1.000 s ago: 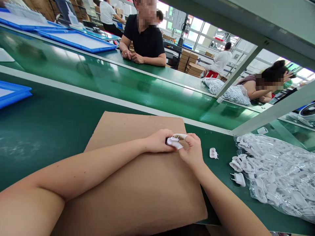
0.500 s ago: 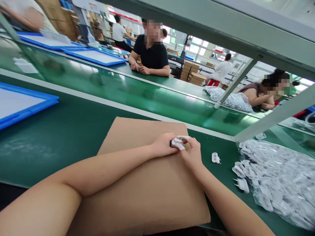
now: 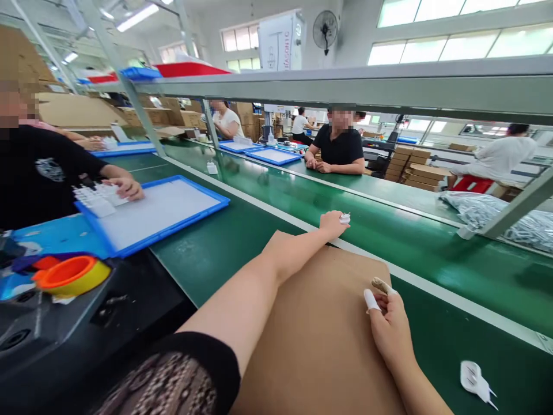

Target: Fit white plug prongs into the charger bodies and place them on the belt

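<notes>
Landmark: flat brown cardboard sheet (image 3: 319,346), on a dark green worktop (image 3: 436,323). Right hand (image 3: 391,328) at the sheet's right edge: white cover on thumb, stained pale cover on forefinger, the two tips narrowly apart, nothing seen between them. Right of the sheet, well apart from it: small white plastic plug piece with two pins (image 3: 473,377), lying loose. Left of the sheet: orange-and-yellow tape roll (image 3: 73,276). Beyond the sheet's far edge, above a glossy green belt (image 3: 410,230): left hand (image 3: 332,225), arm stretched out, gripping a second white plug piece (image 3: 344,219), pins upward. Left and beyond the sheet: blue-rimmed white tray (image 3: 207,206); a co-worker's hand (image 3: 129,187) on white parts there. Farther, across the belt from the sheet: black-shirted person (image 3: 339,147), forearms on the bench; to that person's side, beyond and right of the sheet, clear plastic bag (image 3: 531,225).
</notes>
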`<state>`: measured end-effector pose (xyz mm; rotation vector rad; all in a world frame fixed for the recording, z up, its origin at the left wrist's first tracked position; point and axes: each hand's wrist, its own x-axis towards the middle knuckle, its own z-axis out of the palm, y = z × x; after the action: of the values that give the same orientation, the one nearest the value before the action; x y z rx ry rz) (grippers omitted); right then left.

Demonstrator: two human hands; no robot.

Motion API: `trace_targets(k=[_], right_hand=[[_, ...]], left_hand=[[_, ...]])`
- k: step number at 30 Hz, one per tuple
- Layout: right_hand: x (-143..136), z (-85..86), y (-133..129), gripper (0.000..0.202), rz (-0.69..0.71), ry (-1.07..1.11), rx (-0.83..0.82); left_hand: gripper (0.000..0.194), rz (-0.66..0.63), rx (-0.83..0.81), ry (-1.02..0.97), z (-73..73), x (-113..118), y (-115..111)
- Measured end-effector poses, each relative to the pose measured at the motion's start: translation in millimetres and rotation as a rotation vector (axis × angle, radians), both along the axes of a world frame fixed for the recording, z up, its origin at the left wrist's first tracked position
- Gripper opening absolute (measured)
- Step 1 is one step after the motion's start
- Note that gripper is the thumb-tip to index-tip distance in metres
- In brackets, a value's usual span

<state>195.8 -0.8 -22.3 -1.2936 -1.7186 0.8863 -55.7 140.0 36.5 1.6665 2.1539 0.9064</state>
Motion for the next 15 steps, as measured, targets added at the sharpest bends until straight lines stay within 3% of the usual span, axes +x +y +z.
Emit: trace_targets(k=[4,8,10,11,13,15], right_hand=[[2,-4.8,1,0.057,0.017,-0.027,0.040],[0,-3.3,-7,0.048,0.040,-0.041,0.135],[-1,-0.4,-12,0.043,0.042,-0.076,0.172],[-2,1.3,-14,0.040,0.041,-0.093,0.186],[-5,5.2,-17,0.039,0.037,-0.131,0.200],[-6,9.0,-18,0.038,0.031,-0.175,0.191]], left_hand=[[0.038,0.168,-0.059,0.013,0.3,-17,7],[0.087,0.341,-0.136,-0.010,3.9,-15,-3],[0.104,0.442,-0.094,0.006,4.0,-7,-8],[0.104,0.499,0.052,0.018,2.3,-3,-11],[0.097,0.403,0.308,0.037,-5.8,9,-19],[0.087,0.135,0.416,0.061,-19.3,24,-33]])
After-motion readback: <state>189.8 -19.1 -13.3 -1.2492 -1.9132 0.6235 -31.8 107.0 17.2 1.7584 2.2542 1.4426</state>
